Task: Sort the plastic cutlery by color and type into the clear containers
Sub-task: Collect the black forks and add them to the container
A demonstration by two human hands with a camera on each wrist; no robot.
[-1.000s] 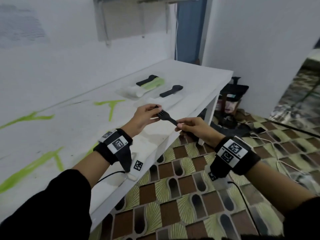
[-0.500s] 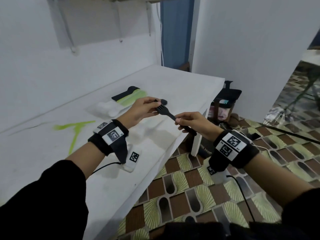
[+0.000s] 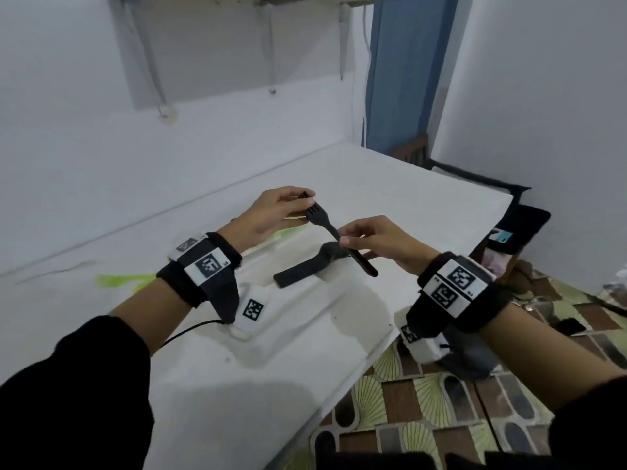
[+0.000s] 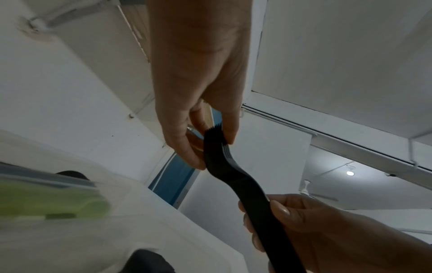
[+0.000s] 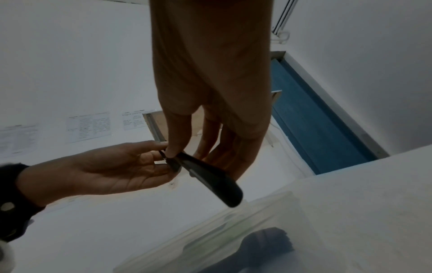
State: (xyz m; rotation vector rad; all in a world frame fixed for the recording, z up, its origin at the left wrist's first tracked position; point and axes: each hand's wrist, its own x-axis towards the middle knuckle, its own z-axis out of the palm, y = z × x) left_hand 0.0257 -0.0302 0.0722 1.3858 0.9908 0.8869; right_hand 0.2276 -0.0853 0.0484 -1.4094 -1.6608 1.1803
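Black fork (image 3: 327,227) held above table (image 3: 390,184), left hand (image 3: 271,212) pinching tines, right hand (image 3: 376,239) gripping handle; black cutlery (image 3: 302,268) already in clear container (image 3: 339,300), fork not yet placed.

**Two hands on one black fork**

The right hand (image 5: 210,103) hangs from the top, fingers pinching the black fork (image 5: 205,177) by its handle. The left hand (image 5: 112,170) grips the fork's far end. Below lies a clear container (image 5: 233,227) with dark cutlery (image 5: 264,247) blurred inside.
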